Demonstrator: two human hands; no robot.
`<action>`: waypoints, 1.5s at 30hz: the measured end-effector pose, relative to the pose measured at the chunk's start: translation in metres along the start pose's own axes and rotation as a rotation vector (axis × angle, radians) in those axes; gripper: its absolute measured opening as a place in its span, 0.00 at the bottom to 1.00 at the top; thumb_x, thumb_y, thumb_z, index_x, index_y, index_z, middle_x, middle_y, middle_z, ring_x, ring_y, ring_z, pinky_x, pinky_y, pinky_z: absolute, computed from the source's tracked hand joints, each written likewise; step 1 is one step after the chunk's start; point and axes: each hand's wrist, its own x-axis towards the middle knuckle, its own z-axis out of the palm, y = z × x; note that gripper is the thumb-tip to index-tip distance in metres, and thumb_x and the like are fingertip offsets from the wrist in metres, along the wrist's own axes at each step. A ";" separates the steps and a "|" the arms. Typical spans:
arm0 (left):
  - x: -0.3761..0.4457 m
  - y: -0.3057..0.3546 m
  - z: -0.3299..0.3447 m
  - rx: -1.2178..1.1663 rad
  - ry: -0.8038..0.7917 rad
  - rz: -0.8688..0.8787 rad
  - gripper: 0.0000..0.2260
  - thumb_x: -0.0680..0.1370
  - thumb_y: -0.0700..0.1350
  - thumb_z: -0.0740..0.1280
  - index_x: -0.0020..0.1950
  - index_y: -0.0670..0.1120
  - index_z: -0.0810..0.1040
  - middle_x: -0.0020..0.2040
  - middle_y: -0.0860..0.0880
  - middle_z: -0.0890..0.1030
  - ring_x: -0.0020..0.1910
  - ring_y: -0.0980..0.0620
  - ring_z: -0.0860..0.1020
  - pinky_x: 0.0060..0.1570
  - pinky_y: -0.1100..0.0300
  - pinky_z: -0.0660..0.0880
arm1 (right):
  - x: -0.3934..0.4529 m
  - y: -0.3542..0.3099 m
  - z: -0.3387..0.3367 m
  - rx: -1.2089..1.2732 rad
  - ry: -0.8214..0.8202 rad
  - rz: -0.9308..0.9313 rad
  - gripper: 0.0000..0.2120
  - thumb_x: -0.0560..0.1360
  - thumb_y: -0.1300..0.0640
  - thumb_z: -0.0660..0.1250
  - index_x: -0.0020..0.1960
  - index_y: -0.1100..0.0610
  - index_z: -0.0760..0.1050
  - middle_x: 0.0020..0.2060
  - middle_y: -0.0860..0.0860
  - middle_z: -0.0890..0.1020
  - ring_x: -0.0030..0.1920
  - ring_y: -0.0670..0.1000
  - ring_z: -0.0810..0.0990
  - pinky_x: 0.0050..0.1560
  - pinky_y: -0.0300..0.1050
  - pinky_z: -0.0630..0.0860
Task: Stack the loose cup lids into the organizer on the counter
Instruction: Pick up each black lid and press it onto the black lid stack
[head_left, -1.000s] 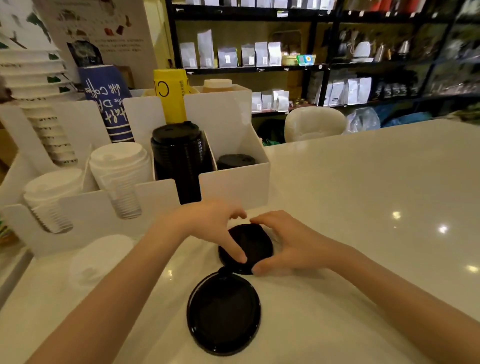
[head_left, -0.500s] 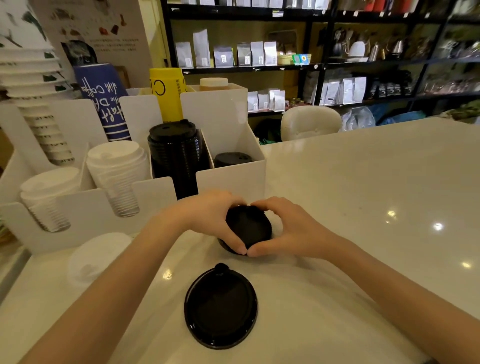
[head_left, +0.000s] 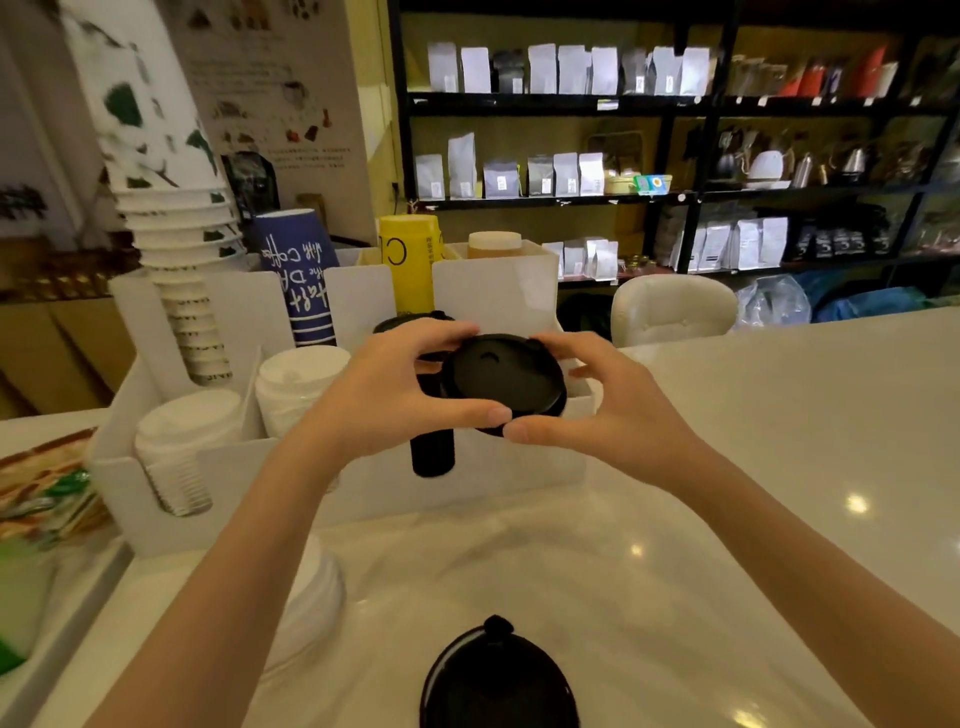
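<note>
A small stack of black cup lids (head_left: 503, 382) is held in the air between my left hand (head_left: 400, 387) and my right hand (head_left: 597, 402), just above the front right compartment of the white organizer (head_left: 498, 470). Both hands grip its rim with thumbs underneath. A tall stack of black lids (head_left: 432, 451) stands in the neighbouring compartment, partly hidden by my left hand. Two stacks of white lids (head_left: 304, 384) fill the left compartments. A larger black lid (head_left: 498, 680) lies flat on the white counter near me. A white lid (head_left: 311, 597) rests on the counter under my left forearm.
Paper cup stacks, a blue cup sleeve (head_left: 296, 283) and a yellow cup stack (head_left: 410, 267) stand behind the organizer. A tray with printed packets (head_left: 47, 499) sits at far left. Dark shelves with bags (head_left: 561, 171) line the back wall.
Both hands lifted the small black lid stack off the counter and carried it up and forward over the organizer's right compartment. The view tilted up, so the large lid sits lower in frame.
</note>
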 end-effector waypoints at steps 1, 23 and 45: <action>0.001 -0.003 -0.003 -0.019 0.053 -0.001 0.36 0.57 0.58 0.70 0.64 0.50 0.70 0.57 0.54 0.75 0.57 0.56 0.73 0.52 0.68 0.71 | 0.007 -0.001 0.002 0.002 0.019 -0.014 0.31 0.55 0.38 0.69 0.56 0.40 0.65 0.48 0.32 0.70 0.52 0.36 0.71 0.47 0.19 0.66; 0.024 -0.059 -0.016 0.034 0.470 -0.066 0.20 0.68 0.53 0.70 0.59 0.52 0.74 0.54 0.56 0.78 0.53 0.60 0.72 0.45 0.83 0.63 | 0.090 0.016 0.055 0.327 -0.039 0.006 0.19 0.72 0.52 0.66 0.62 0.43 0.68 0.61 0.45 0.75 0.65 0.46 0.71 0.68 0.53 0.67; 0.026 -0.057 -0.026 0.041 0.222 -0.209 0.19 0.72 0.52 0.65 0.62 0.48 0.72 0.55 0.52 0.76 0.57 0.54 0.72 0.51 0.61 0.70 | 0.089 0.015 0.069 0.179 0.054 0.004 0.30 0.70 0.49 0.68 0.68 0.49 0.60 0.66 0.48 0.71 0.60 0.42 0.68 0.50 0.25 0.61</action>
